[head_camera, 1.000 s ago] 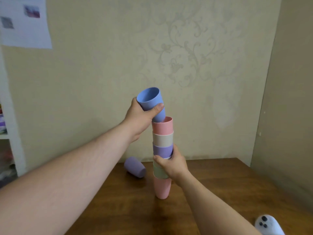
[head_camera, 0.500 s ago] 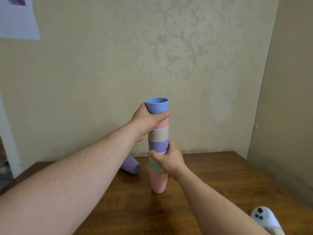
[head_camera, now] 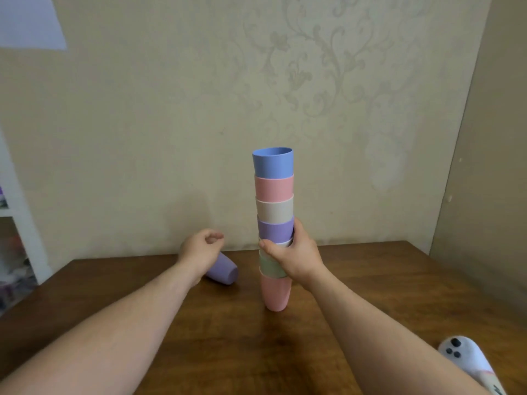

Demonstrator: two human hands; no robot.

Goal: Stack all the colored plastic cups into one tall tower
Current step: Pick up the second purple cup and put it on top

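Note:
A tower of nested cups (head_camera: 274,206) stands upright on the wooden table (head_camera: 228,337). From the top it shows blue (head_camera: 273,163), pink, beige, purple, white, green and a pink base cup (head_camera: 275,295). My right hand (head_camera: 293,253) grips the tower around its white and green cups. A loose purple cup (head_camera: 224,271) lies on its side left of the tower. My left hand (head_camera: 201,250) hovers just above that cup, fingers loosely curled, holding nothing.
A white controller (head_camera: 467,363) lies at the table's front right edge. The patterned wall runs close behind the table and a second wall closes in on the right. White shelving (head_camera: 17,223) stands at the far left.
My left hand seated the blue cup on top of the tower, let go, and dropped down left to just above the lying purple cup. My right hand kept its hold.

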